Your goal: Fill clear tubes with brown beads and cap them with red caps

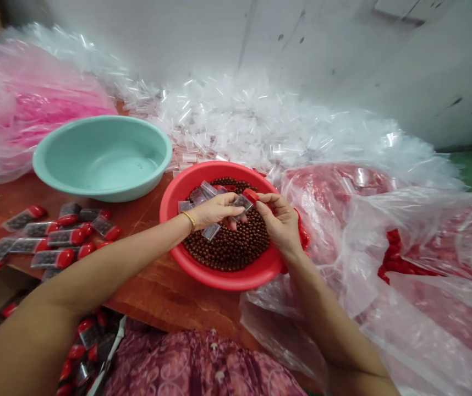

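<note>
A red basin (186, 192) full of small brown beads (236, 247) sits at the table's front. My left hand (215, 212) hovers over it, fingers pinched on a small clear packet (242, 202), with more clear packets tucked in the hand. My right hand (279, 220) meets it from the right, fingers closed on the same packet at its red cap (250, 194).
An empty teal basin (104, 157) stands to the left. Filled red-capped packets (58, 237) lie at the left edge, with more in a box below the table. A heap of clear packets (261, 126) lies behind. Plastic bags of red caps (393, 253) sit right; a pink bag (21, 104) lies far left.
</note>
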A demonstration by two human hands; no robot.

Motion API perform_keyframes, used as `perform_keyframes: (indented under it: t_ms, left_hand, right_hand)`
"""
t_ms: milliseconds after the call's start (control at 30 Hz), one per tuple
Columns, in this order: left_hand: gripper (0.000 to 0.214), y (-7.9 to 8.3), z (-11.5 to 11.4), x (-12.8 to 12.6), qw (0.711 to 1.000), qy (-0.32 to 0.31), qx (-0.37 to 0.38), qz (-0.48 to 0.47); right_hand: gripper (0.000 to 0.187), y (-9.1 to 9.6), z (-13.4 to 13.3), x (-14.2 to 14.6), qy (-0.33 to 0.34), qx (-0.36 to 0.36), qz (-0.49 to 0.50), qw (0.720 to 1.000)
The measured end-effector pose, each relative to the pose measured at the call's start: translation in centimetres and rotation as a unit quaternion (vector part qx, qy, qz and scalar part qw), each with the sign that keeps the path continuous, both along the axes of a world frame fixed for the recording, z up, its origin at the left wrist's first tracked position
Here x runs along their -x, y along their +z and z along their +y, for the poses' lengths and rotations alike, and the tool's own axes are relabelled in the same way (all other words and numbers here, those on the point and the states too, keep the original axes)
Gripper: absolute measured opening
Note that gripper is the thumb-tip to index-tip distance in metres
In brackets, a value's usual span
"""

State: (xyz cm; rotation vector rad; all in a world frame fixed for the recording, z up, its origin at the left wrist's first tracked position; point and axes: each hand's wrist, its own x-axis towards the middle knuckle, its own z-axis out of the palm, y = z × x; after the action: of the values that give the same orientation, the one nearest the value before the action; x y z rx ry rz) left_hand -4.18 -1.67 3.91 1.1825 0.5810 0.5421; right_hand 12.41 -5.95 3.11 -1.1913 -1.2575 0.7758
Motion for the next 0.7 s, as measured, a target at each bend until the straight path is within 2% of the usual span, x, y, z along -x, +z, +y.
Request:
perform_keyframes:
  t_ms: [133,267,333,400,500,600,700]
  left_hand:
    - [0.018,0.4,-0.2,-0.1,0.999,0.042,-0.032,0.000]
    - [0.017,0.2,-0.1,-0.3,0.999,0.033,-0.024,0.011]
    - [0.021,0.0,0.0,-0.3,0.999,0.031,-0.026,0.005]
    - [0.024,-0.2,0.1,-0.3,0.999,0.032,-0.030,0.001]
    - [0.024,-0.3,0.3,-0.2,0.999,0.020,-0.030,-0.009]
    - [0.020,-0.1,0.3,0.0,0.999,0.004,-0.030,-0.016]
    - [0.016,0.2,0.1,0.2,0.999,-0.024,-0.031,-0.015]
  right_hand:
    - [0.018,-0.4,0.3,-0.8,0.004,0.055,0.014,0.998]
    - [0.028,-0.1,0.2,-0.9,0.039,0.136,0.054,0.988]
    - [0.030,0.1,0.2,-0.8,0.046,0.113,0.007,0.992]
    - [0.031,0.4,0.2,-0.7,0.058,0.043,-0.081,0.994]
    - [0.025,0.9,0.3,-0.8,0.096,-0.040,-0.201,0.974]
    - [0.017,1.6,0.3,-1.0,0.105,-0.053,-0.257,0.959]
    - [0.015,2.5,0.1,-1.3,0.134,-0.016,-0.252,0.958]
